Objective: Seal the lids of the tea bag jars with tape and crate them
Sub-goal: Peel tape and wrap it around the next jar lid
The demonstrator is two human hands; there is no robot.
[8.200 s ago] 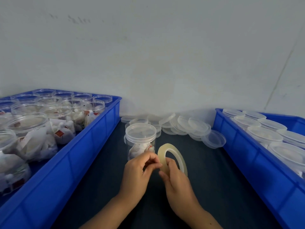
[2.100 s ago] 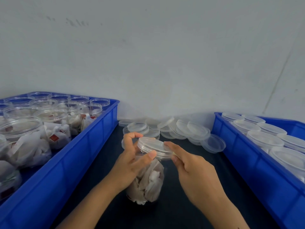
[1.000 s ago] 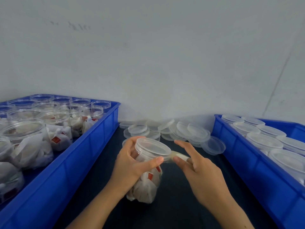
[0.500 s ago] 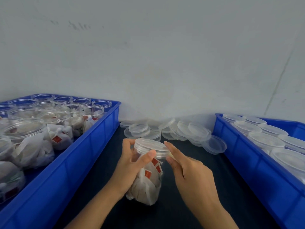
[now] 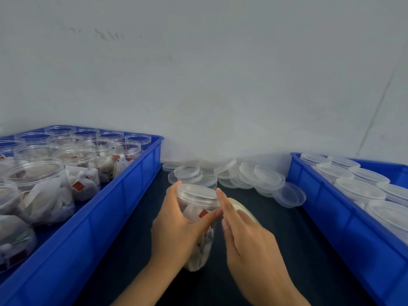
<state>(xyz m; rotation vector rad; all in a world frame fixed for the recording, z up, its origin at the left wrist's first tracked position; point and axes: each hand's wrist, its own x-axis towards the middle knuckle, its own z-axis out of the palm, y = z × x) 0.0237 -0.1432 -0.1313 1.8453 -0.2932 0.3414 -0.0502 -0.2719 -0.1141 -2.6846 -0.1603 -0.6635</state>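
Observation:
A clear jar (image 5: 199, 219) of tea bags with a clear lid (image 5: 197, 194) stands tilted on the dark table in the middle. My left hand (image 5: 176, 226) grips the jar's body, thumb across its front under the lid. My right hand (image 5: 245, 235) holds a yellowish roll of tape (image 5: 241, 208) right beside the lid's right edge, index finger raised against the rim. The strip of tape itself is too faint to make out.
A blue crate (image 5: 123, 195) on the left holds several open jars of tea bags. Another blue crate (image 5: 331, 208) on the right holds several lidded jars. Loose clear lids (image 5: 249, 175) lie piled at the back by the wall.
The tape roll has come back into view at the lid's right side, held lower and farther from the rim. My left hand has shifted its hold on the jar, which now stands tilted more toward me.

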